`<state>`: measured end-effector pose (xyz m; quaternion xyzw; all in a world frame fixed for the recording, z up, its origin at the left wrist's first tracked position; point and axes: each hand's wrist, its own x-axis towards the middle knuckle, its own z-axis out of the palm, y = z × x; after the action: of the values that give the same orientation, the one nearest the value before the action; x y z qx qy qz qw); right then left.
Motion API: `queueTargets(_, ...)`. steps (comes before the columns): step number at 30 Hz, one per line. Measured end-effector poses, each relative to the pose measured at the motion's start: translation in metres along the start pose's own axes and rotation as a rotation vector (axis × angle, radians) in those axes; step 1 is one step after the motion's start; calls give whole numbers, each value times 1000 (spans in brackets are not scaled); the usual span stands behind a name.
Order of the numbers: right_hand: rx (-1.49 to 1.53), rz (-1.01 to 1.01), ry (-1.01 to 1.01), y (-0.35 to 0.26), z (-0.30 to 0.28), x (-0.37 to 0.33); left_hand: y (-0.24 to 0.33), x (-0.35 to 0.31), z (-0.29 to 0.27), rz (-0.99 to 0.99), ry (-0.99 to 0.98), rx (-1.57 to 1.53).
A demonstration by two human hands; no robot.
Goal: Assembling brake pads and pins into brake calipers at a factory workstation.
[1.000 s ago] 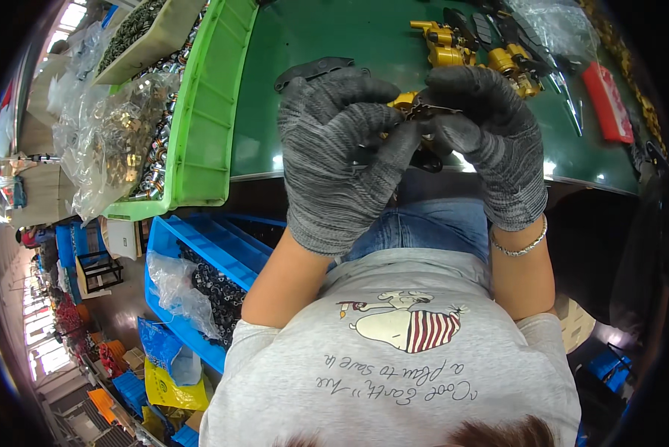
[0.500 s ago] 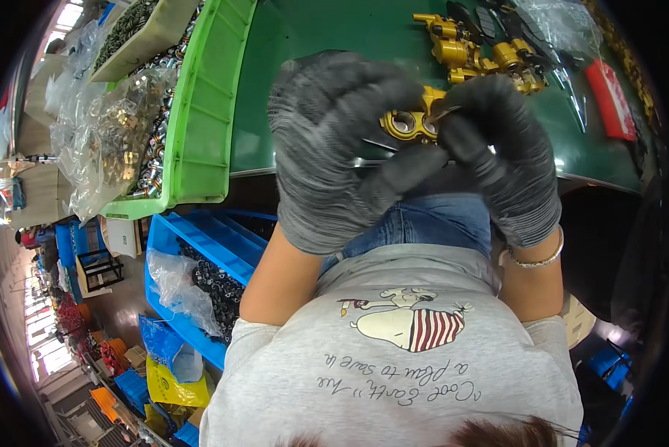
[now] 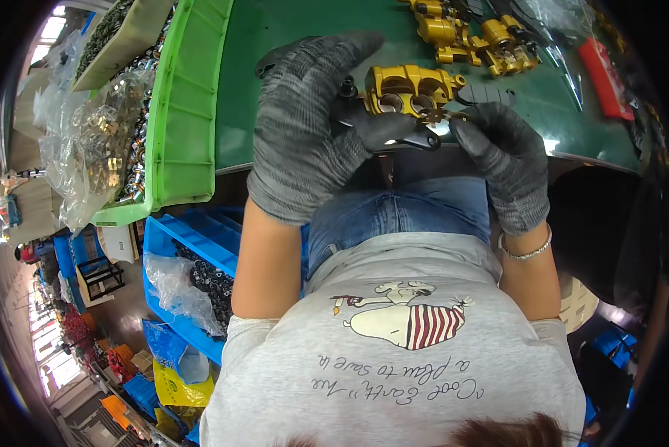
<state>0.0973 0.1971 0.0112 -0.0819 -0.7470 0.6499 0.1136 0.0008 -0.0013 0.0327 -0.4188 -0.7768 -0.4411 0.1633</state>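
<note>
A gold brake caliper with two round bores is tilted above the near edge of the green table. My left hand, in a dark grey knit glove, grips it from the left, thumb along its lower side. Under the bores, a black bracket with a holed end sticks out past that thumb. My right hand, gloved alike, pinches a small thin metal clip against the caliper's lower right side. Its far end cannot be told apart from the caliper.
More gold calipers lie at the far side of the green table. Beside them are a dark flat pad and a red block. A green crate of small metal parts stands left; a blue bin sits below it.
The caliper has come up into fuller view, its bores turned toward me. My left fingers have straightened away, and my right hand has moved lower, with the thin clip at the caliper.
</note>
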Motion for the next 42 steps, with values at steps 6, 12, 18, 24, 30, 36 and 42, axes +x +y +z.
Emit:
queueTargets(6,-24,101,73,6,10,8,-1,1,9,-281,-233,-133)
queueTargets(12,-123,79,61,9,10,16,0,9,8,-331,-285,-115)
queueTargets(18,-138,118,-99,1,-9,26,-10,2,13,-262,-274,-93)
queueTargets(24,-160,166,-135,6,-2,34,-8,1,14,-322,-274,-199)
queueTargets(30,-228,169,-144,-5,-7,35,-6,4,12,-322,-309,-161)
queueTargets(36,-278,63,-51,7,10,34,-5,4,18,-384,-256,-125)
queueTargets(42,-133,38,85,16,23,34,-5,8,22,-341,-210,-3)
